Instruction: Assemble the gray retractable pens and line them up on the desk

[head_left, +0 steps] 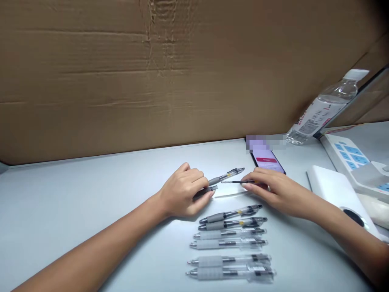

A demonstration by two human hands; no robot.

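My left hand point(184, 190) rests on the pale table point(75, 202), fingers curled around a grey pen grip piece point(206, 190). Just beyond it lies an assembled pen point(226, 176) with a grey grip and clear barrel. My right hand point(275, 190) pinches a thin dark ink refill point(235, 181), its tip pointing left toward my left hand. A clear pen barrel point(227, 195) lies on the table between my hands. Several assembled pens point(231, 243) lie in a row nearer to me.
A tall cardboard wall point(152, 73) stands along the table's far edge. A phone point(267, 160) with a lit screen lies behind my right hand. At the right are a water bottle point(322, 109), a white box point(337, 190) and a white device with blue buttons point(355, 156).
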